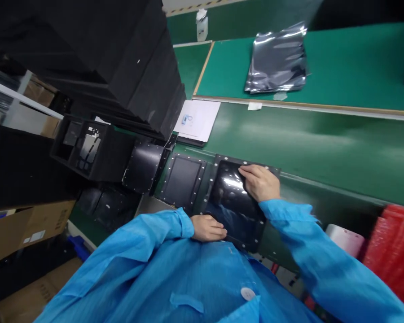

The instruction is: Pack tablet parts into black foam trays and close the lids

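A black glossy panel (234,202) with a bolted flange lies on the green workbench (323,152), its shiny face reflecting the light. My right hand (259,181) rests on its upper part, with the fingers curled against the surface. My left hand (208,228) sits at the panel's lower left edge, fingers bent around it. Blue sleeves cover both arms. Two similar dark flanged panels (182,179) (144,168) stand in a row beside it.
Black foam blocks (114,54) are stacked at upper left beside a black open frame (90,148). A white sheet (197,120) lies near them. A silvery anti-static bag (276,58) lies on a green shelf. Red bubble wrap (392,255) and cardboard boxes (30,229) flank the bench.
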The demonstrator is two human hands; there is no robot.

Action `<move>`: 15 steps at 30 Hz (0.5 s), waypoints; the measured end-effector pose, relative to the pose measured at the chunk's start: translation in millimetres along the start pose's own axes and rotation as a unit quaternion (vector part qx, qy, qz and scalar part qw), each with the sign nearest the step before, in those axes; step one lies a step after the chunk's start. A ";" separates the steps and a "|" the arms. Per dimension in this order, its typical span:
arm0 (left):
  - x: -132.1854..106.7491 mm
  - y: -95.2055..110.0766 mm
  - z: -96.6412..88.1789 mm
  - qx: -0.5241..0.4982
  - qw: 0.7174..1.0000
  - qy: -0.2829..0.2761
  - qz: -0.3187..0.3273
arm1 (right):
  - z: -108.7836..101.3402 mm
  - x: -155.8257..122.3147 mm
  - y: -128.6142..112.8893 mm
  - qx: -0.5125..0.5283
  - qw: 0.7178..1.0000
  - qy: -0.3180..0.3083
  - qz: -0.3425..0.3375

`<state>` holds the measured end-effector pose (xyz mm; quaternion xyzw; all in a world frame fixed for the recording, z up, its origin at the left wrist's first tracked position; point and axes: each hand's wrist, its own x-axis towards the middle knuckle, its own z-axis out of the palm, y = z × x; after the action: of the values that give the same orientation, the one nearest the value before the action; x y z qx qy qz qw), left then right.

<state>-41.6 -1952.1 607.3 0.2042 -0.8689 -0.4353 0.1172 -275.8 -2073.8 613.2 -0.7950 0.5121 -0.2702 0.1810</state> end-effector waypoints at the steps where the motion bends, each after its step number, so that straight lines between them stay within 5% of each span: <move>1: 1.5 -1.5 2.1 0.010 1.000 -0.002 0.021 | 1.4 1.1 0.4 -0.010 1.000 0.004 -0.005; 5: 6.5 -1.7 0.9 0.069 0.993 -0.025 0.091 | 5.5 2.7 -3.1 -0.047 0.998 0.042 -0.007; 8: -4.7 -8.0 -22.3 0.081 0.993 -0.009 0.081 | 9.5 -3.9 -26.7 -0.064 0.996 0.049 0.045; 11: -39.6 -34.3 -59.1 0.053 0.987 0.112 -0.103 | 15.0 -22.7 -66.4 -0.058 0.989 0.067 0.115; 15: -88.6 -82.3 -91.1 0.005 0.851 0.226 -0.474 | 22.8 -61.2 -120.6 -0.020 0.970 0.129 0.207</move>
<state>92.7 -2020.4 592.8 0.6849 -0.6181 -0.3755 0.0884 -195.6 -1968.3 648.4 -0.6338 0.6897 -0.3168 0.1492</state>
